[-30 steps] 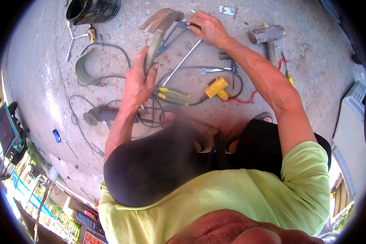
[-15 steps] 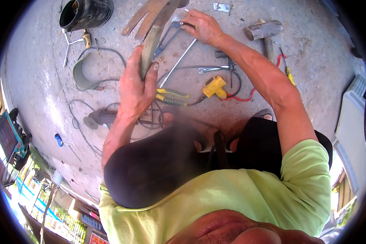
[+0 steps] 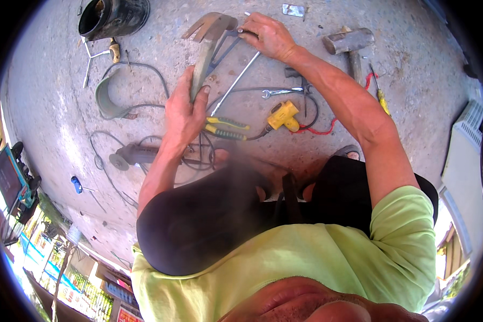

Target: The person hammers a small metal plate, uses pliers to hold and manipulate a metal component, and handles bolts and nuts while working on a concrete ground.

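black bucket [image 3: 130, 22] at upper left, yellow-handled screwdriver [image 3: 382, 100] at right

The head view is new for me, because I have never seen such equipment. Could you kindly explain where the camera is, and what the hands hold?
There is no machine here, only two bare hands. A fisheye camera worn on the head looks down at them, so straight edges bend near the rim. The left hand has its grip around the handle of a claw hammer. The right hand pinches a small metal piece, mostly covered, beside a blue metal bracket. On the rough grey floor lie yellow-handled pliers, a wrench, a heavy mallet and a screwdriver.
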{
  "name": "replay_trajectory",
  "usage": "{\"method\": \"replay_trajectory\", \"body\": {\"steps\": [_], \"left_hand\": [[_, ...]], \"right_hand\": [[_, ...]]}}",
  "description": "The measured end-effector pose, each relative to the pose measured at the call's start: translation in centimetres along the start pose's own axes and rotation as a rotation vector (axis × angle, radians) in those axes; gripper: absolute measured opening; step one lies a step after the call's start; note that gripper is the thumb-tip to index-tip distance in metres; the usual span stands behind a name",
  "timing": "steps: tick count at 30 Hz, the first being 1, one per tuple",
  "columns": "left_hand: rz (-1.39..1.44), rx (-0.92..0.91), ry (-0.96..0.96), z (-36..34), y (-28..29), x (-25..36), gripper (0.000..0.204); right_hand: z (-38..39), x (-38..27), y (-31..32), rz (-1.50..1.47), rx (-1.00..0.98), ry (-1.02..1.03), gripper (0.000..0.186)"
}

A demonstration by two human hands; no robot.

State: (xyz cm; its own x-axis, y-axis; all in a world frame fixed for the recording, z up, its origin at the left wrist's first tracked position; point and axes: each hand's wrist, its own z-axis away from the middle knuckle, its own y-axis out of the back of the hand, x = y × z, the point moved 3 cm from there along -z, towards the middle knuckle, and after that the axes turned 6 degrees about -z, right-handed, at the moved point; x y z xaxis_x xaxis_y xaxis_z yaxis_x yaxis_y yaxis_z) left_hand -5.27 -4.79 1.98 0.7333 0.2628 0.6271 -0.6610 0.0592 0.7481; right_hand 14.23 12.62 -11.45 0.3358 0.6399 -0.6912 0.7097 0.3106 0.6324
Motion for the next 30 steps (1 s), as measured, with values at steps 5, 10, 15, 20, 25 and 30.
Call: {"method": "replay_trajectory", "body": {"steps": [5, 10, 15, 20, 25, 30], "left_hand": [[0.134, 0.186, -0.133, 1.2, 1.3, 1.5, 0.053], [-0.106, -0.098, -0.088, -0.8, -1.2, -1.4, 0.048], [0.019, 0.015, -0.02, 0.2, 2.0, 2.2, 0.046], [0.224, 0.184, -0.153, 1.9, 2.3, 2.0, 0.05], [-0.291, -0.137, -0.151, -1.0, -1.8, -2.0, 0.038], [0.038, -0.047, 0.03, -0.4, 1.0, 0.7, 0.037]], "right_hand": [[0.2, 0.3, 0.0, 0.012, 0.015, 0.02, 0.018], [-0.2, -0.1, -0.1, -0.007, 0.001, 0.029, 0.018], [-0.4, -0.1, 0.3, 0.02, 0.011, 0.022, 0.017], [0.1, 0.2, 0.0, 0.001, 0.019, 0.023, 0.017], [-0.3, 0.1, -0.2, -0.004, -0.017, 0.036, 0.017], [-0.2, 0.0, 0.3, 0.027, -0.02, -0.002, 0.017]]}}
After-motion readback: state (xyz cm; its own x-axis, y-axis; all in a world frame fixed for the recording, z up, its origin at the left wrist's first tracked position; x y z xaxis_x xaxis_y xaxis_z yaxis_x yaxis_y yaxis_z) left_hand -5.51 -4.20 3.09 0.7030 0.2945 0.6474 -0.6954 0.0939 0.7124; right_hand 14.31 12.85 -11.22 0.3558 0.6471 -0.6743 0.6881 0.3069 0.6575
